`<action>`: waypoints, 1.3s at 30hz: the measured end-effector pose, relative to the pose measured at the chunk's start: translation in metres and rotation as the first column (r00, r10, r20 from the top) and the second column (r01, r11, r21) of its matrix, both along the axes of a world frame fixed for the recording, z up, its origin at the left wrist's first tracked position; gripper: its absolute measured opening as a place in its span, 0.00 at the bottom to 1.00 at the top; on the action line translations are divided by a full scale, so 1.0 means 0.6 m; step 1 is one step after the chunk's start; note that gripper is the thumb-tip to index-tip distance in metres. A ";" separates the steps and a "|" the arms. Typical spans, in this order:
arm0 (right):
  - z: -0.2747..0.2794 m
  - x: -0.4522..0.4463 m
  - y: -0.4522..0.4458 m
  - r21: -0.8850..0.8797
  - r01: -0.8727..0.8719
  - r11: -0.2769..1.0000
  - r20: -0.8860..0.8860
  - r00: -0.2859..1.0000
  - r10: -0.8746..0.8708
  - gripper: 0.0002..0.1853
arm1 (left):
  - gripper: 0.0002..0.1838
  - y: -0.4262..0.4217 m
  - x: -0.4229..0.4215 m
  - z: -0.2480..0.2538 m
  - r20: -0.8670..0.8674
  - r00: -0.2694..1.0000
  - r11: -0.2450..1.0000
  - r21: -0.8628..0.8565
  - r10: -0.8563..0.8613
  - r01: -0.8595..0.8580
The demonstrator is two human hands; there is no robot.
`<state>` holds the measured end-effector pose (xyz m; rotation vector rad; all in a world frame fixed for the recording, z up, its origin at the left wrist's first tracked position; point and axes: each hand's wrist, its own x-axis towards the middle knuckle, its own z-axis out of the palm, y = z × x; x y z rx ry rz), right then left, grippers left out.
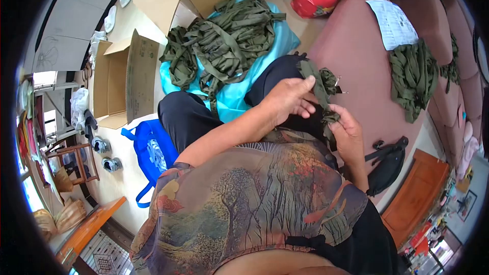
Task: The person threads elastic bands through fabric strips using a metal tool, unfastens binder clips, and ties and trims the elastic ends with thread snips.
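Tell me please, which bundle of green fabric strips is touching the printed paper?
The bundle on the pink sofa seat, its top end meeting the printed paper; the heap on turquoise sheet and far-right bunch do not.

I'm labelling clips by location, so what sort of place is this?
Probably a home living room, doubling as a workspace. A long, mauve padded sofa suggests the home; a big heap of dark green fabric strips and an open brown cardboard box suggest the work.
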<state>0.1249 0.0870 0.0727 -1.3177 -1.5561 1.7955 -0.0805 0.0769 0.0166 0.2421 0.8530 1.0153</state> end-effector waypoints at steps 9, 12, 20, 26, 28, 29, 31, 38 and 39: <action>0.011 0.021 -0.038 0.074 0.017 0.997 0.126 0.992 -0.026 0.25 | 0.11 -0.002 0.060 0.004 -0.103 0.993 0.998 0.016 -0.059 0.061; 0.014 0.013 -0.030 -0.008 0.145 0.989 -0.089 0.985 -0.145 0.26 | 0.12 -0.008 0.085 0.015 -0.133 0.965 0.970 0.069 -0.224 0.235; 0.054 0.067 0.047 -0.073 0.313 0.947 -0.398 0.862 -0.315 0.19 | 0.15 0.058 0.062 0.046 -0.615 0.757 0.928 0.373 0.222 0.030; 0.055 0.071 0.069 -0.102 0.254 0.962 -0.640 0.723 -0.259 0.20 | 0.17 0.116 0.105 0.077 -0.698 0.650 0.843 0.513 0.301 0.161; 0.057 0.072 0.072 -0.047 0.243 0.969 -0.715 0.669 -0.202 0.21 | 0.13 0.151 0.118 0.084 -0.656 0.719 0.871 0.468 0.230 0.148; 0.059 0.073 0.072 0.012 0.300 0.954 -0.725 0.659 -0.198 0.22 | 0.12 0.165 0.125 0.090 -0.602 0.738 0.835 0.542 0.305 0.097; 0.064 0.079 0.076 0.129 0.412 0.902 -0.744 0.642 -0.187 0.23 | 0.12 0.192 0.135 0.128 -0.470 0.766 0.737 0.676 0.440 -0.009; 0.050 0.099 0.051 0.149 0.470 0.870 -0.708 0.665 -0.238 0.25 | 0.20 0.242 0.158 0.172 -0.466 0.606 0.493 0.859 0.645 0.135; 0.028 0.098 0.043 0.111 0.473 0.874 -0.687 0.672 -0.276 0.25 | 0.22 0.242 0.160 0.140 -0.481 0.594 0.503 0.852 0.645 0.144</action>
